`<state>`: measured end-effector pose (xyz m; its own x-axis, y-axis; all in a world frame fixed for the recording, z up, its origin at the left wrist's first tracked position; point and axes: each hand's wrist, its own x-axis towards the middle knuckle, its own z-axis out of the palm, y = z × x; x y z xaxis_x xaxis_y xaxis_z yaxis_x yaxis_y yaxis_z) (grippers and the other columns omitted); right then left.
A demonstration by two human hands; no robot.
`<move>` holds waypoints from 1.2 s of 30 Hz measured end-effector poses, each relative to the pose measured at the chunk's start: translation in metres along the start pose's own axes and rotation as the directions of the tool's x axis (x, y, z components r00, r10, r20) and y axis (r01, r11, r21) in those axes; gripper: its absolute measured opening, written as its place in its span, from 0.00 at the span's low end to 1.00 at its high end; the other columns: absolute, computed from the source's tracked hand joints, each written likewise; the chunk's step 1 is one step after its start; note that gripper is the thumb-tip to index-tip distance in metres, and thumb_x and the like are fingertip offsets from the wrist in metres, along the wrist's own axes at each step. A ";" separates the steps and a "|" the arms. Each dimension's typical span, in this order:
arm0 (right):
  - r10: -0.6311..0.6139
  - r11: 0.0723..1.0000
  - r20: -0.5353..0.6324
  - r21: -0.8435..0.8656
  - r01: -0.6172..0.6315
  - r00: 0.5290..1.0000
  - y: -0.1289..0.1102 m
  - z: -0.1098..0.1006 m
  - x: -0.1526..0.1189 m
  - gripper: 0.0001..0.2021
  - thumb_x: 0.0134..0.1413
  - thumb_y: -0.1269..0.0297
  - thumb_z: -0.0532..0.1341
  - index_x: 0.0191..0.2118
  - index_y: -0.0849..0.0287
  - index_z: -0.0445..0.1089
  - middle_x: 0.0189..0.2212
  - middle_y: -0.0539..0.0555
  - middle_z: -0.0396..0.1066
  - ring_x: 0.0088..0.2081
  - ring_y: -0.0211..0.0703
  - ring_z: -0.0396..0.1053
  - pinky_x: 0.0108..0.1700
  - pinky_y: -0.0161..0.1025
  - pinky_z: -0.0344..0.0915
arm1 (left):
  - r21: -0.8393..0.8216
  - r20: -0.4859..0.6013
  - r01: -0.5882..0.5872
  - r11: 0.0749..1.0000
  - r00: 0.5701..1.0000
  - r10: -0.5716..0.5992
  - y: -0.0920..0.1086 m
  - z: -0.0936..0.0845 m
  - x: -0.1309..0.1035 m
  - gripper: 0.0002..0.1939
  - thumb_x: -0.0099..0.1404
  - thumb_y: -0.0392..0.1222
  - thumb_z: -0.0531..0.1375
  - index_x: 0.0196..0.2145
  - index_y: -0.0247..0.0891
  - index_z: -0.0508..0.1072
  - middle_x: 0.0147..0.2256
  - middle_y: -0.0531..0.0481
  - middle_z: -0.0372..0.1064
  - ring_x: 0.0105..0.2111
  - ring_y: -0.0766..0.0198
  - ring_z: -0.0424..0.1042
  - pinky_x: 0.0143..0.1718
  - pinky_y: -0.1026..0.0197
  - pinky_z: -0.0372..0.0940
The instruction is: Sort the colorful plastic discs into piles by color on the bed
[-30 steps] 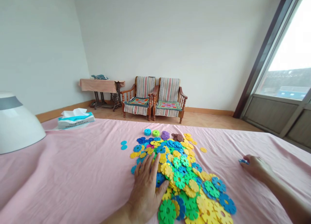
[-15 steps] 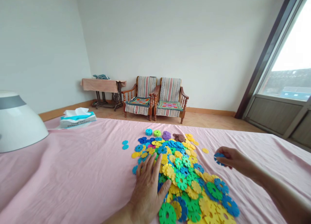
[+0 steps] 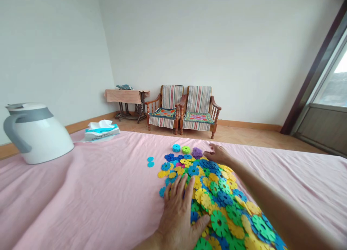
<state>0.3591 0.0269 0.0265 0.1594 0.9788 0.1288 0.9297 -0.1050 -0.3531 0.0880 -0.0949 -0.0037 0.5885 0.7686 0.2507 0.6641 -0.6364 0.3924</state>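
Observation:
A pile of slotted plastic snowflake discs (image 3: 219,221) in yellow, green and blue spreads over the pink cloth. My left hand (image 3: 179,210) lies on the pile's left side, fingers spread and palm down. At the far end my right hand (image 3: 218,154) reaches over the discs, its thumb and forefinger apart just right of a purple disc stack (image 3: 197,152); no disc shows in it. The brown discs there are hidden by this hand. Left of the purple stack stand a lime green stack (image 3: 186,149) and a light blue stack (image 3: 176,148).
Two loose light blue discs (image 3: 150,161) lie left of the pile. A white and grey jug (image 3: 46,134) and a tissue pack (image 3: 102,130) stand on the cloth at left. Beyond the table edge are two wooden chairs (image 3: 199,105) and a cloth-covered sewing table (image 3: 123,96).
My right hand has moved left and away from me, from beside the pile to its far end; the blue disc it held no longer shows in it. My view has turned left.

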 end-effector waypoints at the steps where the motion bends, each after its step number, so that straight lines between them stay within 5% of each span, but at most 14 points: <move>1: 0.011 1.000 0.021 -0.026 -0.011 1.000 -0.002 0.003 0.006 0.29 0.48 0.49 0.61 0.51 0.64 0.69 0.50 0.67 0.70 0.53 0.62 0.65 0.51 0.49 0.60 | -0.004 0.015 0.007 1.000 1.000 -0.007 0.000 -0.001 0.000 0.45 0.61 0.61 0.57 0.68 0.42 0.42 0.67 0.44 0.39 0.65 0.41 0.41 0.62 0.34 0.42; 6: 0.057 0.995 0.136 -0.095 -0.044 0.989 -0.007 0.005 0.018 0.21 0.44 0.47 0.62 0.35 0.63 0.75 0.41 0.67 0.75 0.46 0.62 0.70 0.42 0.46 0.64 | -0.048 0.014 0.006 0.999 1.000 -0.006 -0.001 0.000 -0.001 0.47 0.59 0.59 0.60 0.68 0.46 0.41 0.68 0.48 0.37 0.66 0.42 0.39 0.63 0.36 0.38; 12: 0.106 0.994 0.238 -0.018 -0.104 0.966 -0.006 -0.004 0.007 0.20 0.48 0.47 0.60 0.28 0.63 0.73 0.23 0.59 0.74 0.26 0.47 0.72 0.25 0.36 0.61 | -0.076 0.009 0.030 0.997 1.000 -0.030 0.002 0.000 -0.002 0.48 0.57 0.57 0.62 0.67 0.50 0.41 0.68 0.51 0.37 0.66 0.45 0.38 0.64 0.38 0.36; 19: 0.038 0.963 0.319 0.240 -0.120 0.947 -0.006 -0.027 -0.025 0.13 0.47 0.54 0.65 0.29 0.61 0.71 0.14 0.47 0.66 0.17 0.34 0.63 0.18 0.31 0.56 | -0.044 0.044 0.078 0.996 0.996 -0.076 0.007 -0.004 0.000 0.47 0.56 0.57 0.62 0.67 0.44 0.46 0.67 0.47 0.40 0.66 0.44 0.39 0.64 0.38 0.37; 26: -0.164 0.896 0.288 0.444 0.020 0.943 -0.043 -0.054 -0.069 0.09 0.47 0.60 0.63 0.34 0.59 0.70 0.24 0.48 0.71 0.24 0.34 0.67 0.24 0.31 0.63 | -0.037 0.023 0.079 0.996 0.997 -0.078 0.008 -0.003 0.002 0.50 0.55 0.51 0.63 0.68 0.39 0.43 0.67 0.45 0.39 0.66 0.46 0.39 0.64 0.38 0.39; 31: -0.373 0.833 0.301 0.525 0.174 0.878 -0.057 -0.061 -0.085 0.11 0.51 0.56 0.61 0.36 0.58 0.72 0.30 0.50 0.74 0.32 0.38 0.71 0.32 0.33 0.68 | -0.043 -0.021 0.090 0.995 0.996 -0.090 0.011 -0.003 0.002 0.52 0.53 0.46 0.65 0.68 0.38 0.40 0.67 0.43 0.40 0.66 0.46 0.40 0.63 0.37 0.42; 36: -0.033 0.977 0.051 0.212 0.021 0.998 -0.006 -0.051 -0.045 0.15 0.56 0.60 0.56 0.40 0.64 0.74 0.34 0.57 0.76 0.37 0.46 0.73 0.39 0.41 0.69 | -0.041 0.003 0.077 0.996 0.997 -0.077 0.009 -0.004 0.001 0.52 0.53 0.47 0.65 0.68 0.42 0.41 0.67 0.44 0.39 0.66 0.44 0.39 0.63 0.36 0.41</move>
<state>0.3628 -0.0255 0.0701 0.1113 0.9895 0.0925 0.8414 -0.0443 -0.5386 0.0931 -0.0992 0.0035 0.5371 0.8150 0.2175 0.6877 -0.5724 0.4466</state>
